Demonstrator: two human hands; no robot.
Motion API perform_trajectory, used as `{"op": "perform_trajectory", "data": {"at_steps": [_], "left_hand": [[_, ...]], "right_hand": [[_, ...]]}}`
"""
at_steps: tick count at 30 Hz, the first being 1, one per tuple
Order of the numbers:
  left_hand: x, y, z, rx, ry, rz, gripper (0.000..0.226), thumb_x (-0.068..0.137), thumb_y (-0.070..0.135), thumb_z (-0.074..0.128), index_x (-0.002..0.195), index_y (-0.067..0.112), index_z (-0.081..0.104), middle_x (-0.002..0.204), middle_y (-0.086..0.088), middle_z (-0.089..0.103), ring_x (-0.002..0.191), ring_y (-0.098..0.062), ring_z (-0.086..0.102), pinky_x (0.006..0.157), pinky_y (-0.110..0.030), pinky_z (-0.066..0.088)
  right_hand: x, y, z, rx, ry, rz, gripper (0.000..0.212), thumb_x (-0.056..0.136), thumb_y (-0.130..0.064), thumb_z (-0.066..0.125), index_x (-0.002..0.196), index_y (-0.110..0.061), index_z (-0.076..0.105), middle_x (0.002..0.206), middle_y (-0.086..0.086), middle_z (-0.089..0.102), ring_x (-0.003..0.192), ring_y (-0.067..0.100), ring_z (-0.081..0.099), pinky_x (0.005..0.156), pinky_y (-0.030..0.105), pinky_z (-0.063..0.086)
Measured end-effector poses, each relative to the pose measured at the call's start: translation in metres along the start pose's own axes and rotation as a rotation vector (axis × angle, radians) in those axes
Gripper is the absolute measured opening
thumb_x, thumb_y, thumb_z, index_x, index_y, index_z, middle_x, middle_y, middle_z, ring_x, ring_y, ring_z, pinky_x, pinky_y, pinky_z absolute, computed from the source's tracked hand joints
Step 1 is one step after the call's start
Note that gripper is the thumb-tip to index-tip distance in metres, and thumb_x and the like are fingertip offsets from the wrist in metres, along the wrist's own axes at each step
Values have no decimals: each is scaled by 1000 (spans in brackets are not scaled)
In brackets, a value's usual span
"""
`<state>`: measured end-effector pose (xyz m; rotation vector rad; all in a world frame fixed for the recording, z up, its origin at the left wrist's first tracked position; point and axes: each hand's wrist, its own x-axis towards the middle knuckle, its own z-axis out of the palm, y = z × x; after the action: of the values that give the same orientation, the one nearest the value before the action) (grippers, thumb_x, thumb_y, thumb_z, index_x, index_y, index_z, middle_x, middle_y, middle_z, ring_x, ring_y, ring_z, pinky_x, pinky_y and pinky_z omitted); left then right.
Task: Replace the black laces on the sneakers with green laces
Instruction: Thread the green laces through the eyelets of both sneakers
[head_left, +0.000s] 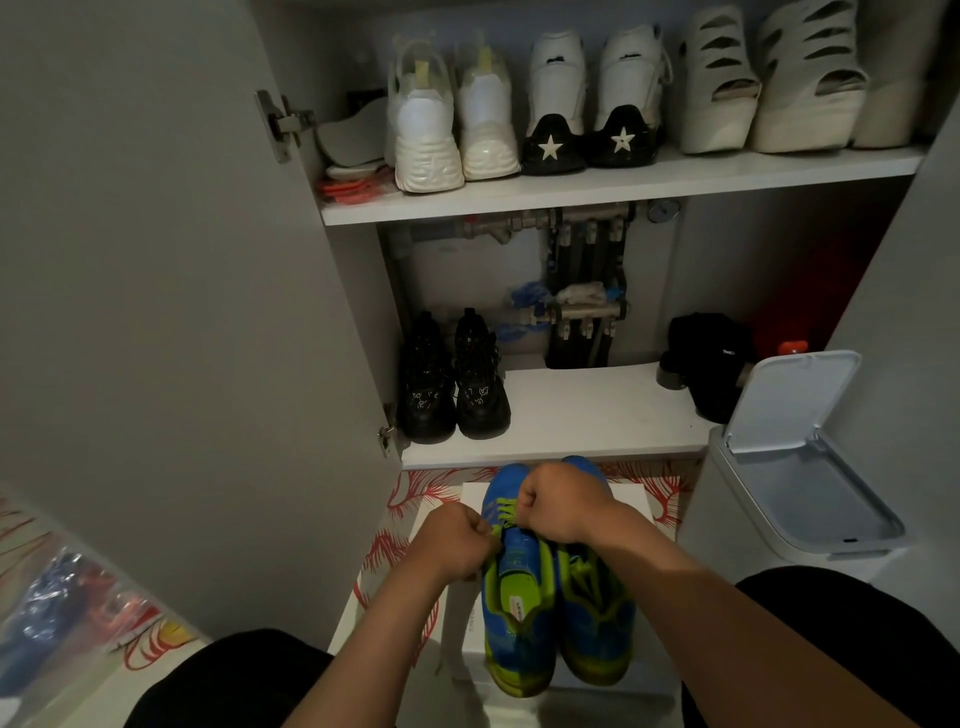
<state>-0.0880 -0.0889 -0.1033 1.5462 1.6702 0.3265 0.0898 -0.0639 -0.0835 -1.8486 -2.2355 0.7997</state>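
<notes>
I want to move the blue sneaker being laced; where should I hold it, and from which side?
Take the blue sneaker by its heel collar, from above on the near side. Its heel faces the person and its mouth opens upward, so a grip should hook inside. The other sneaker crowds its right; the left hand and right hand hold the green laces at the front.

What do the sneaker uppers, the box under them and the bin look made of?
Sneakers: blue woven textile, probably mesh, matte; lime trim. Box: likely cardboard, flat matte white faces, crisp edges. Bin: plastic, smooth moulded pale-grey lid and walls, slight sheen.
</notes>
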Motion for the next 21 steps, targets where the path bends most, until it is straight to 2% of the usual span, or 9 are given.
{"op": "perform_trajectory", "data": {"at_steps": [4, 8, 11, 16, 21], "left_hand": [[0, -6, 0, -135, -2, -52, 20, 87, 10, 64, 85, -9, 69, 68, -15, 64, 60, -22, 63, 57, -31, 59], [-3, -8, 1, -226, -7, -90, 16, 93, 9, 60, 89, 1, 73, 73, -13, 67, 62, -22, 63, 52, -25, 50], [-6, -9, 3, -284, -27, -95, 20, 96, 5, 54, 82, 5, 68, 73, -15, 61, 62, -23, 56, 54, -25, 47], [-8, -10, 4, -296, -28, -86, 21, 98, 4, 49, 84, 7, 65, 77, -16, 61, 64, -23, 57, 55, -25, 47], [-8, -10, 3, -302, -34, -82, 17, 99, 6, 50, 91, 6, 66, 79, -14, 62, 66, -22, 59, 56, -26, 48]], "right_hand": [[-2, -1, 9, -75, 10, -11, 16, 83, -28, 61, 79, -17, 73, 82, 0, 72, 79, 20, 66, 74, 39, 59], [-3, -6, 15, -129, 41, -30, 15, 82, -23, 60, 80, -15, 72, 82, 2, 70, 80, 21, 64, 69, 34, 57], [-3, -10, 20, -158, 32, -33, 14, 84, -22, 58, 82, -15, 71, 85, 2, 69, 83, 23, 63, 68, 33, 54], [-5, -14, 25, -198, 48, -41, 16, 87, -19, 57, 83, -15, 71, 87, 3, 70, 83, 23, 63, 63, 29, 47], [-6, -17, 27, -236, 84, -15, 15, 86, -17, 58, 83, -13, 72, 88, 7, 70, 83, 26, 65, 65, 31, 51]]}}
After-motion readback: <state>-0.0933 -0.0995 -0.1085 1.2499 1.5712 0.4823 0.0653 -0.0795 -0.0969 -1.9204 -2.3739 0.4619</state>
